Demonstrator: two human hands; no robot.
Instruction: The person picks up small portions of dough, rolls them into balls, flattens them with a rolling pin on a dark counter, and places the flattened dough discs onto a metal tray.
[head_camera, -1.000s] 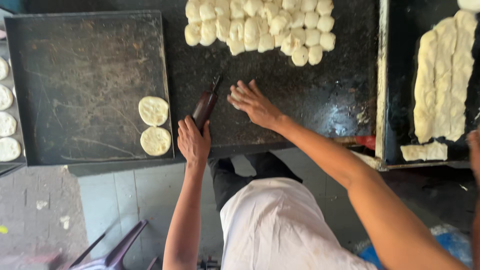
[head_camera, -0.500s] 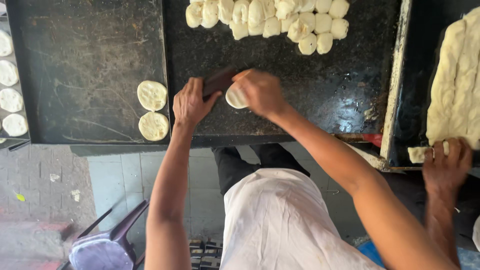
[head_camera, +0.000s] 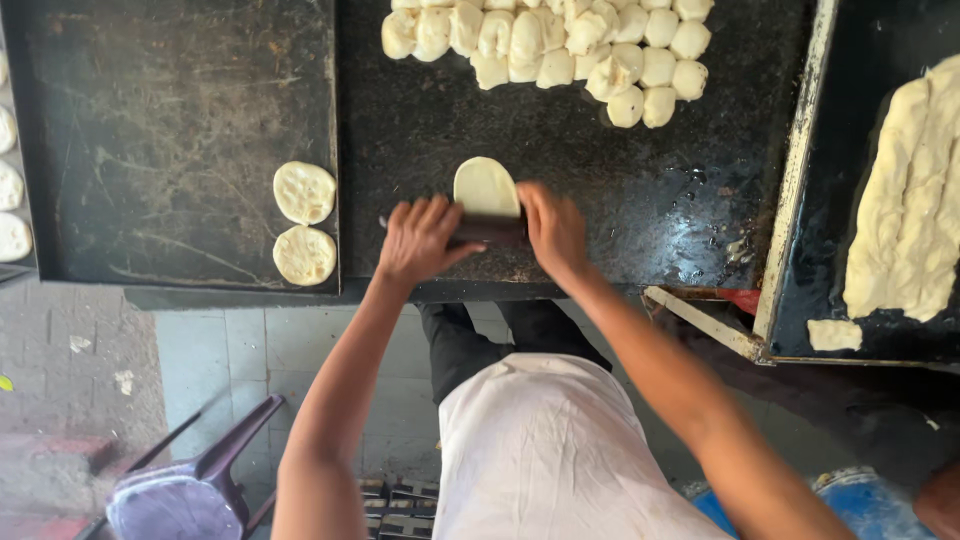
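My left hand (head_camera: 420, 240) and my right hand (head_camera: 553, 230) both press on a dark wooden rolling pin (head_camera: 487, 232) lying across the black stone worktop (head_camera: 640, 210). Under the pin lies a flattened oval of pale dough (head_camera: 486, 186), its far half showing beyond the pin. A heap of several small dough balls (head_camera: 560, 45) sits at the far edge of the worktop. Two rolled dough discs (head_camera: 304, 193) (head_camera: 304, 255) rest on the right edge of a dark metal tray (head_camera: 150, 150) to the left.
A long slab of dough (head_camera: 910, 200) and a small cut piece (head_camera: 834, 334) lie in a dark tray (head_camera: 800, 180) on the right. More flat discs (head_camera: 12, 236) show at the far left. A purple plastic stool (head_camera: 185, 490) stands on the tiled floor below.
My hands took up the rolling pin, set a dough ball before me and rolled it into an oval. The other person's hand seen at the right tray is gone.
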